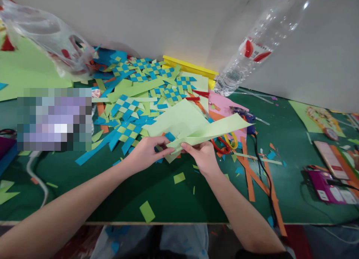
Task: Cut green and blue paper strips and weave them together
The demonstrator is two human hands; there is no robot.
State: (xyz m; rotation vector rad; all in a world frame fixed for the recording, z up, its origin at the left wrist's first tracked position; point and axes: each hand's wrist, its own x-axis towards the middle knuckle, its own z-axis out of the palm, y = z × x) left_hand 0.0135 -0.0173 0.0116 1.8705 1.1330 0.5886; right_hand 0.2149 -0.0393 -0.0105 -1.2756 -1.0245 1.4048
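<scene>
My left hand (148,150) pinches the left end of a pale green paper strip (217,130) between thumb and fingers. Close beside it, my right hand (204,156) grips the same strip from below, thumb on top. The strip's free end curls up to the right. Behind it lies a larger pale green paper sheet (176,118); I cannot tell whether the two are joined. Just right of my right hand are scissors (224,143) with red and yellow handles, partly hidden. Woven blue and green paper pieces (126,107) are heaped left of and behind the sheet.
A clear plastic bottle (252,49) leans at the wall. Further right lie a blue glue gun (251,128) with a black cord, orange strips (248,176), a phone (331,160) and a purple device (328,184). A plastic bag (45,34) sits back left. Paper scraps litter the green table (112,203).
</scene>
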